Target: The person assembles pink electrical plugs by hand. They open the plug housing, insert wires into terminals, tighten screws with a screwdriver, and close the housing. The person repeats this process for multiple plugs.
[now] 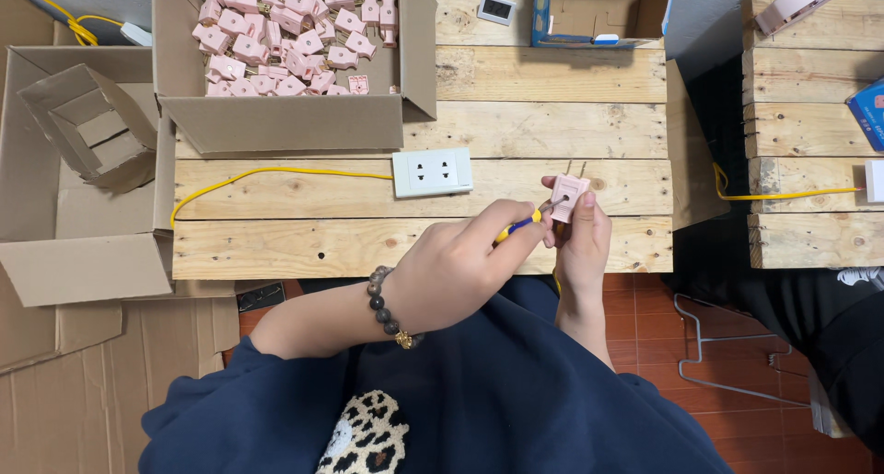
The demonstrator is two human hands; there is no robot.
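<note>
My right hand (582, 246) holds a small pink plug adapter (568, 196) upright over the wooden table, its two metal prongs pointing away from me. My left hand (458, 270), with a bead bracelet on the wrist, grips a screwdriver (521, 225) with a yellow and blue handle. The screwdriver's tip touches the near side of the plug. A white double socket (433, 172) on a yellow cable (267, 173) lies on the planks just left of the plug.
An open cardboard box (285, 122) at the back left holds several pink plug adapters (290, 41). More cardboard boxes (83, 207) stand to the left. A blue-rimmed box (599, 14) and a small grey display (497, 9) sit at the back. A second plank table (801, 124) stands to the right.
</note>
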